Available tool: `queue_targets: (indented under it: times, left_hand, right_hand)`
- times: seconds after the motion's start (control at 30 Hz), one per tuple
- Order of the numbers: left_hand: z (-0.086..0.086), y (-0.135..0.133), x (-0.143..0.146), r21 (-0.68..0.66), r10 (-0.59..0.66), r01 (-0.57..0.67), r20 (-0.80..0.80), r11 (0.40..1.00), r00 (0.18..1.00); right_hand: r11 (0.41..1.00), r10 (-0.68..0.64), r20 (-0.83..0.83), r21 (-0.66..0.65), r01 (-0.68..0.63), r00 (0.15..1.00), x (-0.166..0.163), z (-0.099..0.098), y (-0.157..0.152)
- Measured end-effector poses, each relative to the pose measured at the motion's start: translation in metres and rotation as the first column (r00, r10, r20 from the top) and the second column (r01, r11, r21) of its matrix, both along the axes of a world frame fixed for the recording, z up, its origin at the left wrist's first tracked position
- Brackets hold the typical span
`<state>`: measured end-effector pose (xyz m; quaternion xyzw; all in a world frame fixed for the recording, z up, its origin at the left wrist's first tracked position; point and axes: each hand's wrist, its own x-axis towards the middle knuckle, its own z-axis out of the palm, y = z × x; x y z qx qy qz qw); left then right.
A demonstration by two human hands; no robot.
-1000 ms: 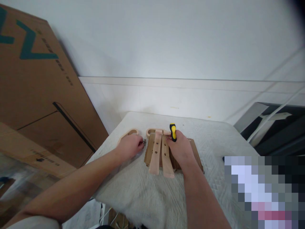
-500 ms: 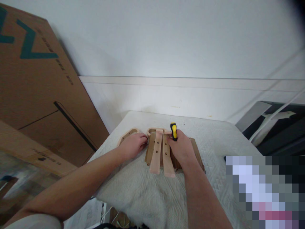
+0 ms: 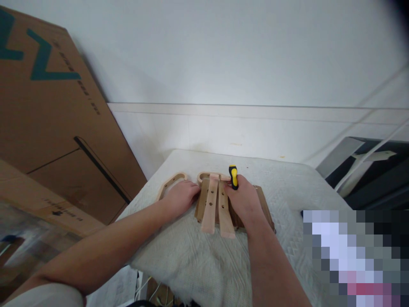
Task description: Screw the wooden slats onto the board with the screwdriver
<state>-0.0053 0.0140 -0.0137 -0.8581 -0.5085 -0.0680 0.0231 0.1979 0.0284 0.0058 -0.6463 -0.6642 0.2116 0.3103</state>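
My right hand (image 3: 245, 198) is closed around a screwdriver (image 3: 234, 177) whose yellow and black handle sticks up past the fingers; its shaft is hidden. Beside that hand lie two pale wooden bars with holes, the left bar (image 3: 209, 209) and the right bar (image 3: 226, 219), flaring toward me on a piece of cardboard (image 3: 264, 204). A rounded wooden piece (image 3: 204, 175) shows at their far end. My left hand (image 3: 182, 196) rests at the cardboard's left edge with its fingers curled together, tips hidden. Behind it lies a curved wooden piece with holes (image 3: 169, 182).
A quilted whitish cloth (image 3: 287, 183) covers the work surface, which meets a white wall (image 3: 223, 64). A large cardboard box (image 3: 64, 106) leans at the left. Dark and grey items (image 3: 361, 166) stand at the right, and cables (image 3: 155, 291) hang below the near edge.
My left hand has shifted slightly, its fingers lower against the cardboard edge, and more of the curved wooden piece shows. The right hand and screwdriver look almost unchanged.
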Motion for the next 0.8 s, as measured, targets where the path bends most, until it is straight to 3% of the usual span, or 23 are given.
queue_targets:
  times: [0.37, 0.53, 0.67, 0.8]
  left_hand:
    - [0.004, -0.006, 0.003, 0.088, 0.093, -0.091, -0.014, 0.992, 0.996]
    - [0.004, -0.005, -0.006, 0.236, 0.204, -0.24, 0.167, 0.942, 0.965]
    - [0.01, -0.007, -0.008, 0.28, 0.046, -0.171, 0.402, 0.945, 0.915]
    - [0.033, -0.02, 0.01, 0.197, -0.059, -0.054, 0.527, 0.979, 0.848]
  right_hand:
    - [1.0, -0.005, 0.028, -0.011, 0.005, 1.0, -0.001, 0.001, 0.0]
    - [1.0, 0.0, 0.005, 0.003, 0.0, 1.0, -0.001, 0.001, 0.0]
    - [1.0, -0.019, -0.087, 0.021, 0.021, 0.996, -0.001, 0.003, -0.001]
    - [0.996, -0.076, -0.273, 0.028, 0.087, 0.959, -0.001, 0.003, -0.001]
